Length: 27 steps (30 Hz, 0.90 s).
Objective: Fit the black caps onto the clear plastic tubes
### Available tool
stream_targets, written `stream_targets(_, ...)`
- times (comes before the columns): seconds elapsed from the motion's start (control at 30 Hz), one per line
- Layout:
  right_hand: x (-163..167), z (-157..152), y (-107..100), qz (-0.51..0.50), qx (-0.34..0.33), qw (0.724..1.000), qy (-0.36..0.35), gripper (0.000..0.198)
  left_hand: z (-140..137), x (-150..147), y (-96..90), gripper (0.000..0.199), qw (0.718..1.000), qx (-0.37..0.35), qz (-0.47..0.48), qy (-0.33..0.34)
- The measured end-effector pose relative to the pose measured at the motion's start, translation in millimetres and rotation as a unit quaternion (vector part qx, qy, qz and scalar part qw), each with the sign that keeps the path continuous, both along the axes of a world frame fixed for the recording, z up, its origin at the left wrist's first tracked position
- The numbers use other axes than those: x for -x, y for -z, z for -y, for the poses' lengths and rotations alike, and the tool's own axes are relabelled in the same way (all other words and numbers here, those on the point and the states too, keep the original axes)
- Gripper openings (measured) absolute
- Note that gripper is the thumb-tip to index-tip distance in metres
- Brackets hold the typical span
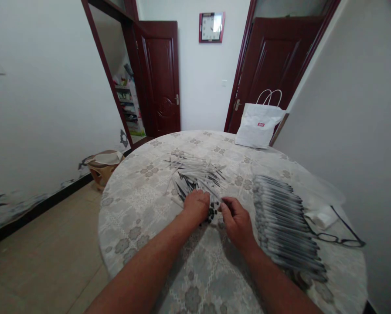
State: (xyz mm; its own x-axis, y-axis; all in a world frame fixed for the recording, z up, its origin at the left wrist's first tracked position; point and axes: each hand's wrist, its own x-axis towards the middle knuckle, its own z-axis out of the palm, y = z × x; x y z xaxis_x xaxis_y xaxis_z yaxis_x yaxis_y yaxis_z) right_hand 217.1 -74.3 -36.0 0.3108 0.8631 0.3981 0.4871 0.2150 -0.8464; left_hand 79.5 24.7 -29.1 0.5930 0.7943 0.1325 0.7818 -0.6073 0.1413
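One tube point(211, 190) is pinched between the thumb and fingers of the right hand point(238, 219), slanting toward a heap of sticks point(195, 167). The left hand point(197, 205) curls beside dark bits point(211, 213); whether it grips anything, I cannot tell. Rightward lie stacked rods point(285, 222), then glasses point(328, 237). A bag point(260, 126) stands at the table's point(139, 255) far side.

I count two bare hands point(197, 205) point(237, 217), one white paper bag point(260, 125), one black-framed pair of glasses point(339, 240). The slim grey-and-black sticks point(287, 222) are too many to count.
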Motion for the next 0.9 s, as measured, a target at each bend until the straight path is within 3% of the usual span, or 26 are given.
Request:
stream_targets(0.3, -5.5, -1.0, 6.0, -0.011, 0.0, 1.0, 0.027, 0.033, 6.7, 6.2, 7.2, 0.03, 0.999, -0.011, 0.039, -0.005)
stream_targets(0.43, -6.1, 0.1, 7.6, -0.019, 0.004, 0.999, 0.034, 0.036, 6.2, 18.0, -3.6, 0.024, 0.98, 0.06, 0.19, 0.001)
stream_targets(0.5, -4.9, 0.5, 7.6, -0.017, 0.008, 0.999, 0.038, 0.037, 4.8, 26.4, -12.7, 0.02, 0.928, 0.148, 0.342, -0.01)
stream_targets(0.53, -3.9, 0.7, 7.6, -0.013, 0.012, 0.999, 0.038, 0.037, 4.2, 30.8, -17.0, 0.02, 0.88, 0.207, 0.428, -0.019)
stream_targets(0.63, -0.3, 1.5, 8.3, 0.01, 0.018, 0.999, 0.03, 0.036, 3.3, 43.8, -23.5, 0.03, 0.679, 0.364, 0.636, -0.047)
stream_targets(0.7, 1.6, 1.8, 9.6, 0.026, 0.015, 0.999, 0.02, 0.035, 3.1, 51.4, -21.5, 0.035, 0.578, 0.4, 0.708, -0.065)
stream_targets(0.73, 2.3, 1.8, 10.3, 0.035, 0.011, 0.999, 0.015, 0.035, 2.9, 54.7, -19.1, 0.036, 0.549, 0.405, 0.728, -0.075)
stream_targets(0.8, 2.9, 1.2, 11.8, 0.052, 0.005, 0.999, 0.01, 0.034, 2.2, 59.7, -13.1, 0.038, 0.519, 0.409, 0.745, -0.091)
stream_targets(0.9, 2.7, -1.0, 13.9, 0.07, 0.003, 0.997, 0.012, 0.033, 0.9, 62.8, -6.1, 0.04, 0.523, 0.408, 0.743, -0.093)
